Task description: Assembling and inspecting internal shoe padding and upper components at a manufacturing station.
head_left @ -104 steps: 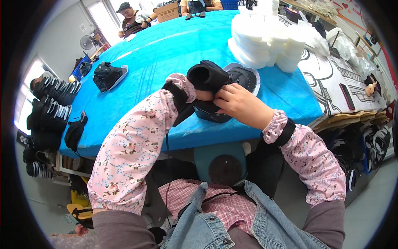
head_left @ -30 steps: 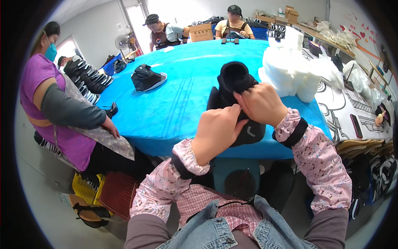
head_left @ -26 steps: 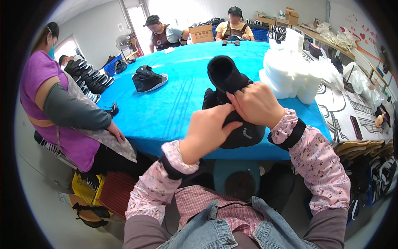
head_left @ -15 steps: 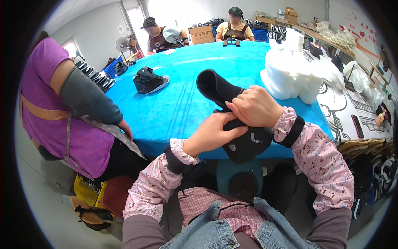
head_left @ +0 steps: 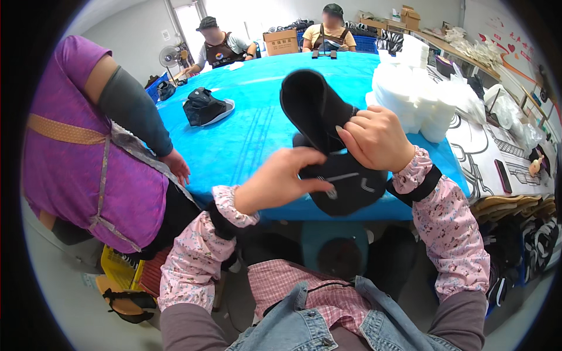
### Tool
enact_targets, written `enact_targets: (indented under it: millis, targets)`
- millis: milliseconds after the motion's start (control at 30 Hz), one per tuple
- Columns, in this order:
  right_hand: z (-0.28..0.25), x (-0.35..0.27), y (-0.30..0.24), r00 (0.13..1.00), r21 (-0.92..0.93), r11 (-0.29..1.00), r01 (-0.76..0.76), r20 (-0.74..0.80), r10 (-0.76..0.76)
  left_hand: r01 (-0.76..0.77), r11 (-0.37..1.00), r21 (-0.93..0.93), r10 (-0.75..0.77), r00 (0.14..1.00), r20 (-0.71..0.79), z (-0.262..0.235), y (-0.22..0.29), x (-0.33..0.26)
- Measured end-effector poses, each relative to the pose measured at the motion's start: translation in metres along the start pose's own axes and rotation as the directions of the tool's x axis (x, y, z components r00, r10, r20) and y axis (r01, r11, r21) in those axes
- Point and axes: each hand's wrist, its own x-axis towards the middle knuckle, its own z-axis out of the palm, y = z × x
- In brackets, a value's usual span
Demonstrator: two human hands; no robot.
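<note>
- Right hand [head_left: 377,139] grips a black shoe [head_left: 357,202] at the blue table's [head_left: 252,146] edge
- Left hand [head_left: 278,180], slightly blurred, beside it
- Second shoe [head_left: 205,107] farther left
- White stack [head_left: 395,96] right

Sleeve covers [head_left: 449,234] are floral pink, the tablecloth [head_left: 246,146] blue. The shoe upper [head_left: 345,198] is black, its blurred marks [head_left: 365,186] apparently whitish.

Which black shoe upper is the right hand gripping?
The tall-collared upper, mouth gaping: the right hand grips its side. The pale-edged upper lies farther off, leftward, on the blue cover, untouched.
</note>
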Motion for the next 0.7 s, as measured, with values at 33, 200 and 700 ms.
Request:
enact_targets:
  millis: [33, 200, 700]
  targets:
    - [0.002, -0.001, 0.001, 1.0, 0.033, 0.999, 0.011, 0.011, -0.011, 0.039, 0.996, -0.08, -0.037, 0.999, 0.022, 0.003, 0.004, -0.002]
    - [0.001, -0.011, -0.009, 0.996, 0.076, 0.997, 0.002, 0.083, -0.009, 0.144, 0.972, -0.187, -0.117, 0.982, 0.151, 0.018, 0.001, -0.011]
    - [-0.026, -0.022, -0.053, 0.815, 0.611, 0.64, -0.466, 0.015, 0.579, -0.126, 0.167, -0.978, -0.706, 0.677, -0.208, 0.015, -0.037, -0.022]
